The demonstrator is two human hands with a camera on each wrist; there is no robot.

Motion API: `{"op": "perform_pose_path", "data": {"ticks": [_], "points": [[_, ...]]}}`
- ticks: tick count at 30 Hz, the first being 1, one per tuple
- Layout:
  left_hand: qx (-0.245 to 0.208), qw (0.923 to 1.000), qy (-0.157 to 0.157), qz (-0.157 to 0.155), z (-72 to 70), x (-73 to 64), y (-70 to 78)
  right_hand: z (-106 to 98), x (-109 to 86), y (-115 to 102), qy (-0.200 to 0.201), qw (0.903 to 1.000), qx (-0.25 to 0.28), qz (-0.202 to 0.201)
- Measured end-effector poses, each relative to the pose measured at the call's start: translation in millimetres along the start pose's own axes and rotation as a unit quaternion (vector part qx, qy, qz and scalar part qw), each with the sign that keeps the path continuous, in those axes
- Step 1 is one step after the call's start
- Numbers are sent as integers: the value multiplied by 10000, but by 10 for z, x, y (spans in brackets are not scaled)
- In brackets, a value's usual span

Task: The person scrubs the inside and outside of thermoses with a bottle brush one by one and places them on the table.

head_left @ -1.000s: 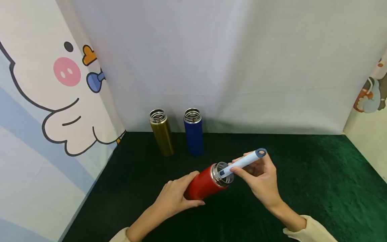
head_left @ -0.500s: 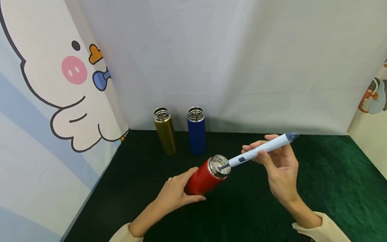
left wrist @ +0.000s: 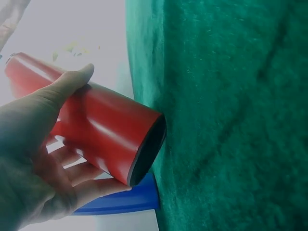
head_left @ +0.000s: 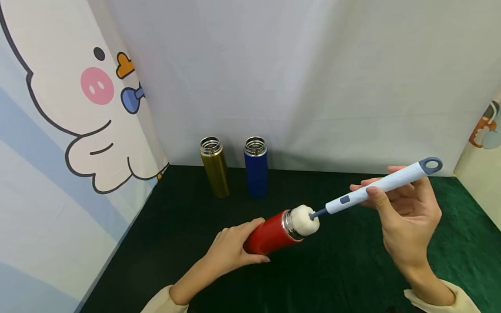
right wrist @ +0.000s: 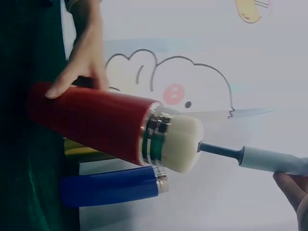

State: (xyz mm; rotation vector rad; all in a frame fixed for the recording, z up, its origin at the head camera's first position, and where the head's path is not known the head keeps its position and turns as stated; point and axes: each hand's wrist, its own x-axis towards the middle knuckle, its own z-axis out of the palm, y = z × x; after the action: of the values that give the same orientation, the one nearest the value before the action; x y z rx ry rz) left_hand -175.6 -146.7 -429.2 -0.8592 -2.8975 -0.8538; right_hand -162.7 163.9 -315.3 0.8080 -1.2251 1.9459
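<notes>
My left hand (head_left: 231, 248) grips a red bottle (head_left: 270, 234) round its body, tilted with its steel mouth toward the right. In the left wrist view the fingers and thumb wrap the red bottle (left wrist: 106, 125), and its dark base shows. My right hand (head_left: 411, 217) holds the light blue handle of a bottle brush (head_left: 379, 189) between thumb and fingers. The brush's white sponge head (head_left: 304, 221) sits at the bottle mouth, partly outside it. A thin dark blue stem joins sponge and handle. The right wrist view shows the sponge (right wrist: 183, 142) bulging out of the steel neck.
A gold bottle (head_left: 215, 171) and a blue bottle (head_left: 256, 171) stand lidless behind the red one, near the back edge of the dark green cloth (head_left: 352, 261). A white curtain (head_left: 313, 78) hangs behind them, with a cartoon-printed sheet (head_left: 58, 130) at the left.
My right hand has moved right and a little up, drawing the brush outward. The stem, then the sponge head, has come out at the bottle mouth. The left hand keeps its grip.
</notes>
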Motion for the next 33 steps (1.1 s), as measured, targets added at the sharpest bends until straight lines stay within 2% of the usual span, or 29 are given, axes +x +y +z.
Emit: {"op": "perform_pose_path", "data": {"ticks": [3,9,16,20,23,26,28,31,33], "points": [[6,10000,-2,-13,15,24,12,-9,-32,49,-6,9998,-198,45],[-119,9999,4,-63,3,8,14,24,-113,147,53,9999,-63,78],[-93,9999,18,-105,5,-2,0,59,-183,235,-69,9991,-151,397],[-38,10000,21,-89,2,1,14,100,-330,332,-505,9933,-733,730],[22,10000,4,-78,3,-2,35,133,-513,441,-960,9816,-1243,1082],[65,9999,-9,-90,14,-4,46,136,-664,534,-1212,9750,-1364,1271],[62,9999,14,-107,19,2,48,121,-699,555,-1333,9722,-1422,1300],[67,9999,61,-109,20,15,44,96,-649,534,-1398,9729,-1423,1166],[98,9998,110,-111,15,20,44,73,-555,499,-1326,9798,-1135,972]]}}
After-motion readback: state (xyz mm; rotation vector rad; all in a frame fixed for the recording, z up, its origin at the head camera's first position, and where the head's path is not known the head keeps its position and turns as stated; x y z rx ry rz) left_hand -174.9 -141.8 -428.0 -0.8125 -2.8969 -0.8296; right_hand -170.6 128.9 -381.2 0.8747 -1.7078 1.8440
